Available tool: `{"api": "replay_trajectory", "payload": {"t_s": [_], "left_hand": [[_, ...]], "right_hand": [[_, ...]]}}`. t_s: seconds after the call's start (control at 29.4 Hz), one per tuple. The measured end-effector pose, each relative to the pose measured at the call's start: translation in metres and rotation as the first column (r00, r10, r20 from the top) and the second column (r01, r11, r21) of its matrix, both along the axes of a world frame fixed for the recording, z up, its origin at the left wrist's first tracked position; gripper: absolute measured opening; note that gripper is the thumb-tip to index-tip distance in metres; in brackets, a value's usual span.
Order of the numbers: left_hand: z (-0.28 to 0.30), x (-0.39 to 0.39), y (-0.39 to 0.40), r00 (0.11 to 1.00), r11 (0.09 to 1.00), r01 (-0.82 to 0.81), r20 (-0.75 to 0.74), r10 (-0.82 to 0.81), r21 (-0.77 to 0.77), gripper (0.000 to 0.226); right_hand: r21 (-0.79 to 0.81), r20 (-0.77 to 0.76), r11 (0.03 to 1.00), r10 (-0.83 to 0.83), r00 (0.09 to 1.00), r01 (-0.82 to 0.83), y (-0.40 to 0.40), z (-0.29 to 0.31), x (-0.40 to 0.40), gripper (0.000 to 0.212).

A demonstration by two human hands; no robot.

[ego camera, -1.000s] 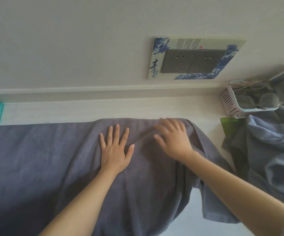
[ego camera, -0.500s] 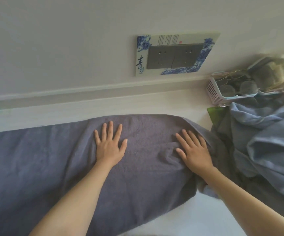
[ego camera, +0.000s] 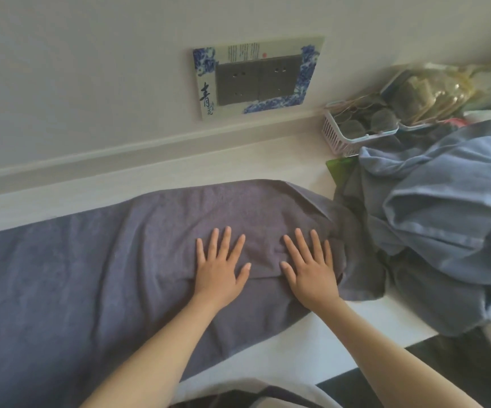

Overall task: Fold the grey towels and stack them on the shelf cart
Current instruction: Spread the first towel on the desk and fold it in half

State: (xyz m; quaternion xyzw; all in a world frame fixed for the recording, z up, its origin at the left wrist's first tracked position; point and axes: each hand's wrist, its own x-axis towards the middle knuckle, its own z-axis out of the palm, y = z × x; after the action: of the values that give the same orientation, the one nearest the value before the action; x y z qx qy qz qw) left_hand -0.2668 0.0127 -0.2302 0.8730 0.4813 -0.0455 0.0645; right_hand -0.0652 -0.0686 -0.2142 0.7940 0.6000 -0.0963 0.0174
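Grey towel [ego camera: 91, 275] lies spread lengthwise across the white surface [ego camera: 179, 175], both palms flat on its right end. Left hand [ego camera: 219, 269]: fingers [ego camera: 227, 240] straight, splayed wide, pressing down, gripping nothing. Right hand [ego camera: 312, 272]: fingers [ego camera: 303, 245] straight, slightly spread, also pressing flat. Hands side by side, a small gap between the thumbs, a fold edge running under both palms. Towel's right corner droops toward a heap of crumpled blue-grey towels [ego camera: 444, 231] just beside it. Behind the heap, a white slotted basket [ego camera: 344, 136] against the wall. Grey wall socket in a blue-and-white frame [ego camera: 256, 78] above the surface.
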Motion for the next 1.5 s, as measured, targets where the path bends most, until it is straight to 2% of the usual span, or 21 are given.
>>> {"api": "replay_trajectory", "payload": {"t_s": [0.07, 0.14, 0.2, 0.27, 0.37, 0.48, 0.54, 0.65, 0.85, 1.02, 1.29, 1.43, 1.5], "left_hand": [[0.002, -0.001, 0.001, 1.000, 0.999, -0.025, -0.008, 0.025, -0.030, 0.066], [0.009, 0.004, 0.002, 0.999, 0.997, -0.038, 0.011, 0.039, -0.060, 0.070], [0.013, 0.011, 0.001, 0.991, 0.992, -0.088, 0.096, 0.097, -0.095, 0.076], [0.020, 0.021, -0.004, 0.980, 0.990, -0.104, 0.161, 0.119, -0.098, 0.077], [0.023, 0.031, -0.008, 0.987, 0.992, -0.004, 0.157, 0.024, -0.127, 0.076], [0.017, 0.024, -0.010, 0.998, 0.987, 0.057, 0.017, -0.055, -0.149, 0.079], [0.015, 0.014, -0.007, 1.000, 0.992, 0.025, -0.010, -0.027, -0.124, 0.078], [0.015, -0.004, 0.002, 0.996, 0.991, -0.059, 0.059, 0.066, -0.121, 0.076], [0.025, -0.030, 0.010, 0.982, 0.976, -0.125, 0.115, 0.146, -0.176, 0.084], [0.028, -0.029, 0.008, 0.977, 0.972, -0.136, 0.136, 0.163, -0.194, 0.084], [0.023, -0.035, 0.006, 0.973, 0.977, -0.123, 0.173, 0.154, -0.176, 0.078], [0.020, -0.036, 0.005, 0.970, 0.977, -0.124, 0.187, 0.156, -0.172, 0.078], [0.019, -0.036, 0.005, 0.971, 0.979, -0.123, 0.184, 0.152, -0.161, 0.077]], "right_hand": [[0.042, -0.017, 0.999, 0.028, 0.999, -0.027, -0.004, 0.005, -0.007, 0.060], [0.168, -0.046, 0.986, 0.020, 0.999, -0.012, -0.008, 0.017, -0.005, 0.055], [0.302, -0.058, 0.950, -0.061, 0.996, 0.076, -0.013, 0.025, 0.001, 0.046], [0.362, -0.104, 0.904, -0.206, 0.973, 0.229, -0.018, 0.028, 0.014, 0.046], [0.271, -0.242, 0.882, -0.326, 0.914, 0.386, -0.014, 0.034, 0.030, 0.052], [0.174, -0.286, 0.916, -0.304, 0.909, 0.361, -0.009, 0.038, 0.034, 0.049], [0.160, -0.305, 0.928, -0.277, 0.911, 0.336, -0.010, 0.037, 0.030, 0.051], [0.208, -0.367, 0.904, -0.282, 0.886, 0.374, -0.012, 0.040, 0.026, 0.062], [0.179, -0.593, 0.829, -0.339, 0.730, 0.530, 0.003, 0.027, 0.037, 0.029], [0.048, -0.695, 0.790, -0.413, 0.589, 0.611, 0.020, 0.023, 0.046, 0.025], [0.006, -0.654, 0.728, -0.515, 0.554, 0.685, 0.037, 0.024, 0.044, 0.010], [-0.009, -0.568, 0.754, -0.544, 0.618, 0.657, 0.040, 0.026, 0.045, 0.023], [-0.020, -0.538, 0.755, -0.561, 0.630, 0.655, 0.043, 0.028, 0.048, 0.021]]}}
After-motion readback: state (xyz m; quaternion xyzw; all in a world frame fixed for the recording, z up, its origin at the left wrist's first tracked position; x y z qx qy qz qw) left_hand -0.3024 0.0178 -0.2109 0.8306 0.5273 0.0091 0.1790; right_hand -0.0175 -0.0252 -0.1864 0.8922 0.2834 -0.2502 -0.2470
